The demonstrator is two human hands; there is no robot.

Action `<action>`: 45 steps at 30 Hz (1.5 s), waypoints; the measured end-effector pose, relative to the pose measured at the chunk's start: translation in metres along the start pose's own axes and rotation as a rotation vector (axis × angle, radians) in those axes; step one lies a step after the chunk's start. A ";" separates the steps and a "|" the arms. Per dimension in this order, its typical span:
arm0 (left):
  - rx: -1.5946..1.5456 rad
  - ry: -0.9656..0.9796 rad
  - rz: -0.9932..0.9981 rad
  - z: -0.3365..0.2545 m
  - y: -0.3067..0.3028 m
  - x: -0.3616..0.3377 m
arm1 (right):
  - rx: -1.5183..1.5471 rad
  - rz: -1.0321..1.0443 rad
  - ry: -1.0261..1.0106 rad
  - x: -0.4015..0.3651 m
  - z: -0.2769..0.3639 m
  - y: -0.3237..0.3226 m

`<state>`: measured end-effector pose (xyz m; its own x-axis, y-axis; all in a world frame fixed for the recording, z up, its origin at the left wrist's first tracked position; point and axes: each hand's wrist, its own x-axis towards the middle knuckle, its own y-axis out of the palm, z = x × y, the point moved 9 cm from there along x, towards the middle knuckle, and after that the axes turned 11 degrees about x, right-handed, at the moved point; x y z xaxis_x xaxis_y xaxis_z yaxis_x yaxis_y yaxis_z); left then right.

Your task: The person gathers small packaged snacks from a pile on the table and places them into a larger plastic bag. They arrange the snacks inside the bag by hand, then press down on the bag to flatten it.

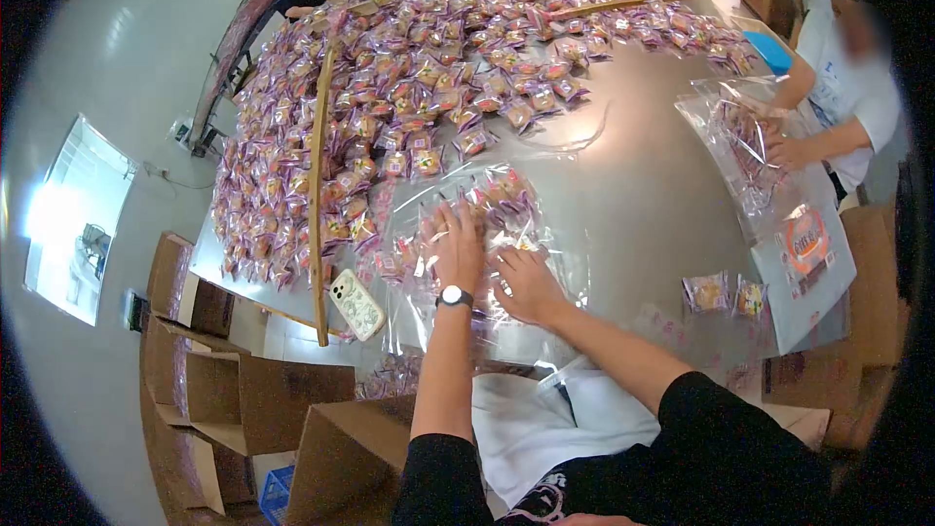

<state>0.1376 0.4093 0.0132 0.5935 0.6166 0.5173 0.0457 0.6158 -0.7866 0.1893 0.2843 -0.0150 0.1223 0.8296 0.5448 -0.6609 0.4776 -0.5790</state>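
A large clear plastic bag [570,234] lies on the metal table in front of me, with several small snack packets [506,190] in purple-edged wrappers in or under its film. My left hand [456,248], with a watch [453,297] on its wrist, rests on these packets, fingers stretched forward. Close by on the right, my right hand [526,282] is at the near part of the bag, fingers apart and bent a little. Glare on the film hides whether my fingertips are inside or on top of it. Neither hand visibly grips a packet.
A big heap of packets [409,68] covers the table's far left, with wooden strips [319,185] across it. A phone [357,305] lies left of the bag. Two loose packets [706,292] are at right. A co-worker [842,88] handles another bag [750,156]. Cardboard boxes [292,409] stand below.
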 end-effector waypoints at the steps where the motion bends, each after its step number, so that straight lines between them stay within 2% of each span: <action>1: 0.025 0.041 0.075 0.001 0.011 0.005 | -0.002 0.000 0.015 0.000 -0.001 -0.001; 3: -0.017 0.089 0.346 0.004 0.035 0.017 | 0.002 0.012 0.035 -0.002 0.000 0.000; 6: -0.072 0.022 0.235 0.010 0.014 0.021 | 0.029 0.066 0.092 0.002 0.001 -0.002; 8: -0.018 0.025 0.162 0.006 0.019 0.012 | 0.183 0.094 0.137 -0.004 -0.017 0.010; 9: -0.065 -0.021 0.174 0.004 0.016 0.009 | 0.065 0.014 0.075 0.001 -0.009 0.003; 11: -0.097 0.008 0.173 0.003 0.011 0.007 | -0.047 0.100 0.133 0.000 -0.010 0.009; 14: -0.108 -0.008 0.280 0.002 -0.011 0.014 | 0.043 -0.100 -0.017 0.002 0.012 -0.015; 15: -0.131 -0.020 0.318 -0.003 -0.014 0.022 | -0.006 0.033 0.040 0.002 0.002 0.002; 16: -0.155 -0.026 0.357 -0.007 -0.013 0.025 | -0.107 -0.029 -0.035 -0.002 0.001 0.006; 17: -0.257 0.017 0.115 -0.013 -0.003 0.026 | -0.206 -0.092 -0.107 -0.010 0.001 0.012; 18: -0.242 0.047 0.108 -0.018 -0.007 0.024 | -0.304 -0.155 -0.180 -0.010 0.014 0.004; 19: -0.225 0.076 0.100 -0.023 -0.012 0.021 | -0.141 -0.076 -0.024 -0.005 0.002 0.004; 20: -0.208 0.107 0.092 -0.029 -0.017 0.020 | -0.125 -0.061 -0.013 -0.002 0.004 0.001; 22: -0.110 0.085 0.059 -0.036 -0.002 0.021 | -0.089 -0.034 0.017 0.005 0.010 -0.007; 23: -0.062 0.075 0.046 -0.039 0.007 0.021 | -0.101 0.064 0.075 0.001 -0.004 0.006; 26: -0.211 -0.038 0.164 -0.041 -0.010 0.029 | -0.151 0.078 0.002 0.002 0.000 0.007; 27: -0.133 -0.038 0.169 -0.043 -0.013 0.027 | -0.091 0.127 0.080 0.002 -0.010 0.013; 30: -0.139 -0.042 0.174 -0.059 -0.013 0.035 | -0.055 0.104 0.063 -0.003 -0.014 0.017; 31: -0.164 -0.032 0.104 -0.066 -0.007 0.037 | -0.064 0.181 0.117 -0.005 -0.023 0.024; 34: -0.273 -0.068 0.007 -0.066 -0.002 0.037 | -0.125 0.156 -0.005 -0.007 -0.019 0.027; 37: -0.166 0.004 0.048 -0.069 0.007 0.035 | 0.069 0.075 0.114 -0.008 -0.031 0.024; 40: -0.196 -0.022 -0.012 -0.072 0.004 0.039 | -0.101 0.207 0.078 -0.001 -0.017 0.026; 41: -0.087 -0.018 -0.031 -0.075 0.006 0.037 | -0.095 0.250 0.132 -0.001 -0.015 0.019; 43: -0.183 -0.032 -0.061 -0.072 -0.004 0.039 | -0.071 0.339 0.235 0.000 -0.006 0.011; 45: -0.302 -0.016 -0.121 -0.066 -0.004 0.033 | -0.008 0.250 0.177 0.002 -0.017 0.021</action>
<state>0.2099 0.3948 0.0117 0.5566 0.5567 0.6167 0.3532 0.5133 -0.7822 0.1881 0.3011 -0.0369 0.0841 0.9590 0.2707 -0.6806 0.2537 -0.6873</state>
